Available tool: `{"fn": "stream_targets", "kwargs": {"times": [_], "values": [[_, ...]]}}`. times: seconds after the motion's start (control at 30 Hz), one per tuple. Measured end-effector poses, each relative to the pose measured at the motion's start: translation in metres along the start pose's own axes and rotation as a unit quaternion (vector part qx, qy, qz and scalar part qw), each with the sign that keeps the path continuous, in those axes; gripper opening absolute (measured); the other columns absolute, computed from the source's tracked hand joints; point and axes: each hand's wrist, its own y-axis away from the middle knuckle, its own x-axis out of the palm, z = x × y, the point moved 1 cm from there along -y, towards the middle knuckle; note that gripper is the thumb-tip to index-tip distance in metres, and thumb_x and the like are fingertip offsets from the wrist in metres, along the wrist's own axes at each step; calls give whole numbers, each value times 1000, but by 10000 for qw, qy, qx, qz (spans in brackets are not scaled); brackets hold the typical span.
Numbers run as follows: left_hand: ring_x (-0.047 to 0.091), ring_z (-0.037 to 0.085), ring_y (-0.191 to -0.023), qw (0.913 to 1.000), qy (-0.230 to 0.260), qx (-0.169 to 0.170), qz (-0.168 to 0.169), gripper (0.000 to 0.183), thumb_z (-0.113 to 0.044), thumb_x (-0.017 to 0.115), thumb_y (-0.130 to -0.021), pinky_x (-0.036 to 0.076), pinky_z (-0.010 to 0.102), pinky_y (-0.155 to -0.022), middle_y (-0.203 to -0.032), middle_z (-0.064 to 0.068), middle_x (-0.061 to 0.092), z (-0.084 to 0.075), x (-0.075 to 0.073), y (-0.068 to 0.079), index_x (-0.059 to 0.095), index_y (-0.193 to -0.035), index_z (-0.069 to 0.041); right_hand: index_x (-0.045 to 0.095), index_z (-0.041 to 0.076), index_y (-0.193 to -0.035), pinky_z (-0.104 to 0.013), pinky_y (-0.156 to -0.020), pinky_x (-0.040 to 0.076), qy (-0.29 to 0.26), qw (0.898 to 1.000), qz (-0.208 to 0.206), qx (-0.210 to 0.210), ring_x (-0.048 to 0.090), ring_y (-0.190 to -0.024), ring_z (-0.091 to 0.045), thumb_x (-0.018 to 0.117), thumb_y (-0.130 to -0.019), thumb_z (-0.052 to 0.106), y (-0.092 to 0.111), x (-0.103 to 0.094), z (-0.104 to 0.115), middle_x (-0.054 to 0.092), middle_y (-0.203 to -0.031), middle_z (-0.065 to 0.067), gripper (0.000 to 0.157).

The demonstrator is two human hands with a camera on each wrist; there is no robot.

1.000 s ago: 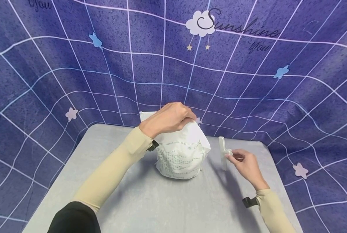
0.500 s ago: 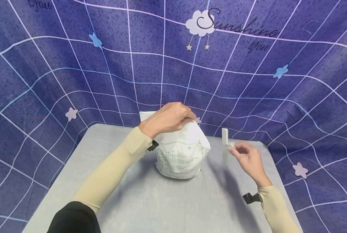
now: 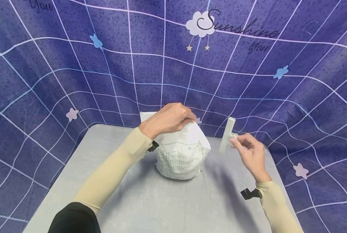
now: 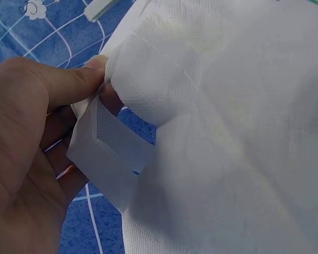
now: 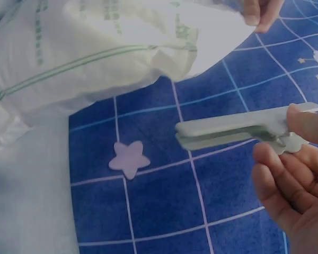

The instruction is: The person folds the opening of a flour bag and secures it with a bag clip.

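A white bag with green print stands upright and full on the table, its top drawn together. My left hand pinches that top edge; in the left wrist view the thumb presses the white material against the fingers, beside an opening in it. To the right of the bag and apart from it, my right hand holds a pale bag clip in the air. The right wrist view shows the clip's two long bars almost together, with thumb and fingers gripping its handle end.
A grey tabletop lies under the bag. Behind and at both sides hangs a purple-blue cloth with grid lines, stars and clouds. A black strap sits at my right wrist.
My right hand has risen slightly with the bag clip, which has gone up and a little right and now tilts more. The left hand and the bag stay in place.
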Motion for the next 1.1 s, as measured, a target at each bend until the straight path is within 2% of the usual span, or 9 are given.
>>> {"fn": "stream_targets", "kwargs": {"times": [0.2, 0.4, 0.63, 1.1], "values": [[58, 10, -70, 10000, 42, 28, 33, 23, -8, 68, -105, 60, 29, -74, -106, -4, 81, 0, -1, -1, 84, -118, -18, 73, -13, -89, -21, -73, 62, -876, 9959, -151, 172, 75, -68, -10, 76, -90, -17, -7, 5, 5, 74, -82, -3, 5], [61, 9, -72, 10000, 48, 8, 38, 23, -9, 69, -105, 61, 30, -76, -108, -4, 81, 0, 0, 0, 84, -118, -18, 71, -17, -92, -22, -80, 62, -1354, 9906, -176, 105, 75, -69, -12, 77, -94, -8, -13, 9, 5, 74, -82, -5, 11], [62, 10, -74, 9999, 77, 54, 37, 22, -9, 69, -105, 62, 30, -79, -107, -5, 81, 1, 0, 0, 84, -118, -17, 66, -19, -90, -22, -79, 60, -1584, 9872, -154, -71, 73, -64, -12, 73, -95, -12, -18, 17, 2, 74, -75, -3, 12], [66, 11, -78, 9999, 77, 85, 38, 23, -7, 68, -105, 62, 32, -81, -103, -5, 80, -1, -1, 0, 85, -117, -17, 64, -22, -89, -27, -71, 65, -1924, 9811, -49, -214, 74, -63, -12, 71, -95, -14, -26, 31, 1, 76, -78, -2, 12]]}}
